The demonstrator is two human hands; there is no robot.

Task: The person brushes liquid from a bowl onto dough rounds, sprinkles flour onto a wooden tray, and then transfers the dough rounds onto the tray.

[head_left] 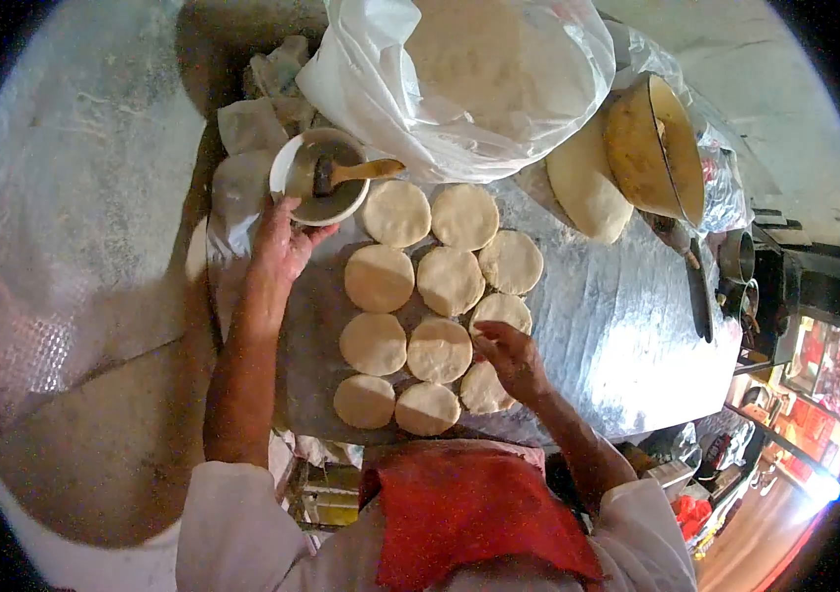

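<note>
Several flat round dough discs (450, 280) lie in rows on a shiny foil-covered table (617, 316). My left hand (282, 247) grips the near rim of a white bowl (317, 180) holding dark liquid and a wooden-handled brush (356, 173). My right hand (511, 357) rests on the discs at the near right, fingers touching one disc (501, 312) and partly covering another (484, 390). A red apron (469, 513) and white sleeves fill the bottom of the view.
A big clear plastic bag (459, 79) of flatbreads sits behind the discs. A large dough piece (586, 183) and a yellow bowl (657, 148) stand at the right, with a knife (698, 286) beside them. Crumpled cloths (252, 128) lie left of the white bowl.
</note>
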